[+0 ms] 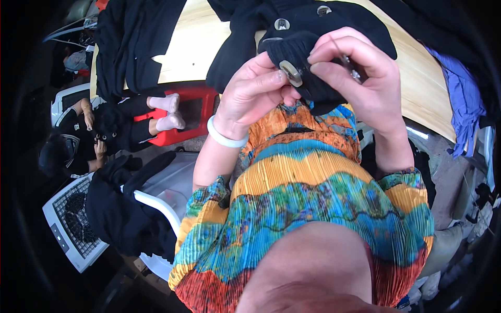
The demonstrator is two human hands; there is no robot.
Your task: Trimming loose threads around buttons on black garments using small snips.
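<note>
My left hand (253, 91), with a pale bangle (225, 134) on its wrist, is closed on a bunched part of a black garment (295, 49). Its thumb presses beside a large round button (290, 73), which stands tilted on the cloth. Close to the button's right, my right hand (362, 73) is pinched, thumb against forefinger. Something thin and dark shows along its fingers, too fine to name, and small shiny bits glint near its palm. Two more buttons, one grey-rimmed (282, 24) and one farther right (324, 10), show on the garment where it lies over the table.
The light wooden table (195, 44) carries more dark garments (130, 47) at left and a purple cloth (459, 99) over its right edge. To the left, another person (78, 138) handles dark buttoned cloth, feet on a red stool (195, 112). A white-framed fan (75, 221) and a cloth-draped chair (156, 206) stand nearer.
</note>
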